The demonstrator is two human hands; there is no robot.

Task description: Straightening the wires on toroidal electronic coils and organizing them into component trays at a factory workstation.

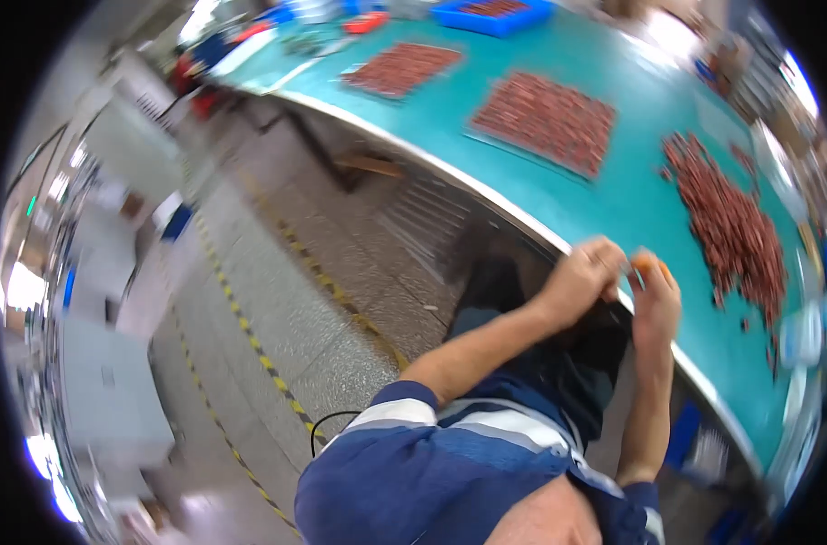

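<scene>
My left hand (pixel 584 283) is at the near edge of the green table (pixel 413 127), its fingers curled in a pinch. Close to its right is my right hand (pixel 657 307), raised with the fingers bent and drawn together. A small orange thing (pixel 653 263) shows at the right fingertips; whether it is held or worn on the fingers I cannot make out. What the left fingers hold, if anything, is hidden. Beyond my hands lies a loose pile of small reddish-brown rod-shaped pieces (pixel 736 222). Farther left, a flat panel covered with similar pieces (pixel 548 123) rests on the table.
Another covered panel (pixel 402 69) and a blue tray (pixel 495 18) stand farther along the table, near a red-orange object (pixel 366 23). A pale container (pixel 802 336) is at the right. Yellow-and-black striped lines (pixel 241 318) run along the floor at left, past grey cabinets (pixel 113 381).
</scene>
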